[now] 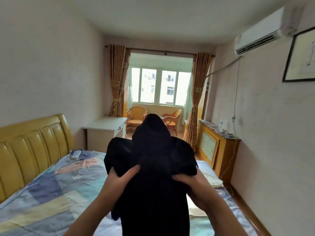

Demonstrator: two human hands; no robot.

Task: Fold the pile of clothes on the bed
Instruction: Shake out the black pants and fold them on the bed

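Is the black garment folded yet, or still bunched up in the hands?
Bunched, not folded. The black garment is held up above the bed, gripped by the left hand and right hand, its fabric hanging in loose lumps.

**Black garment up in the air over the bed**

A black garment [151, 167] hangs up off the bed [51, 193], bunched and rumpled. The left hand [121, 178] grips one side, the right hand [189, 180] the other, fabric puffing up above both in soft lumps with a peak in the middle. Below the hands it hangs straight down in a long dark panel. What kind of garment it is cannot be told.
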